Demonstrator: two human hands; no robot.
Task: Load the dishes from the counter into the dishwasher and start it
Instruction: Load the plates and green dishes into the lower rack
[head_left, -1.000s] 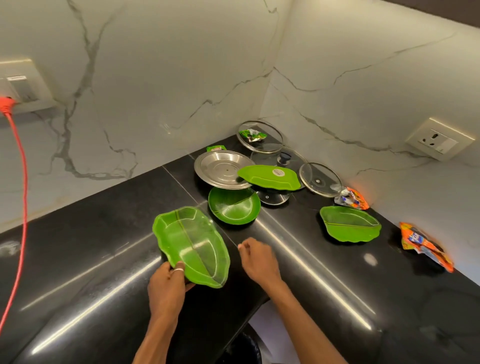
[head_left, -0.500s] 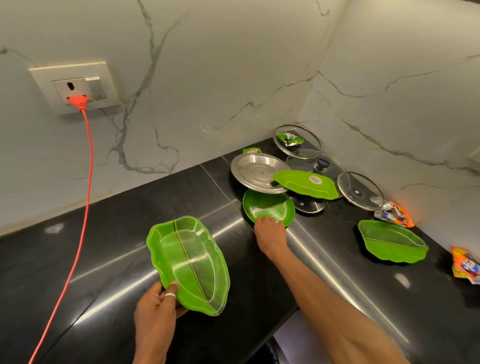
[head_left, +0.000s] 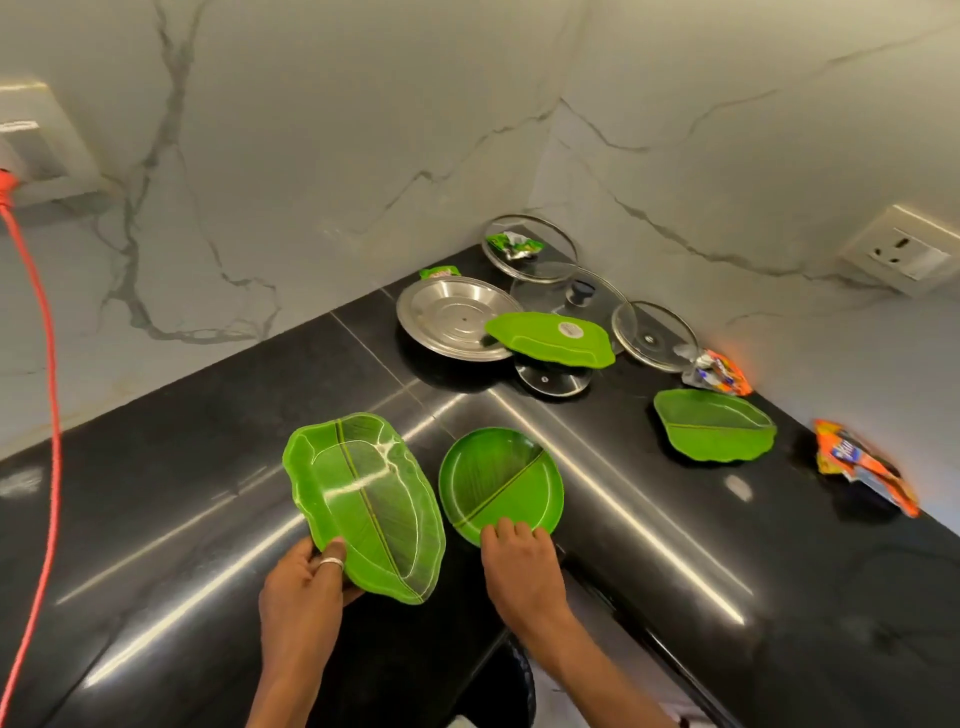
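Green plastic, both pieces in hand. Left hand (head_left: 304, 587): pinching near end of leaf plate (head_left: 363, 499), one ringed digit on top of rim, rest underneath. Held by the narrow end, judged so as to leave the other hand free and to suit sliding edge-on into a rack. Long axis and midrib: from the grip away toward the back wall, leaning slightly left; hollow side up; over counter (head_left: 208, 493), close to its front edge. Lifted clear or resting at far tip: cannot tell.

Right hand (head_left: 519, 561): fingertips curled over near rim of round plate (head_left: 501, 483), thumb hidden; judged a grip for lifting. Round plate: just beside leaf plate, apart from it, at the counter's inner front corner; divider line running near-left to far-right.

Further out, toward back corner: steel plate (head_left: 452, 317), second leaf plate (head_left: 550, 338) face down across its edge, glass lids (head_left: 654, 335) behind. Third leaf plate (head_left: 714, 423) on the right-hand run. Loading judged barely begun.
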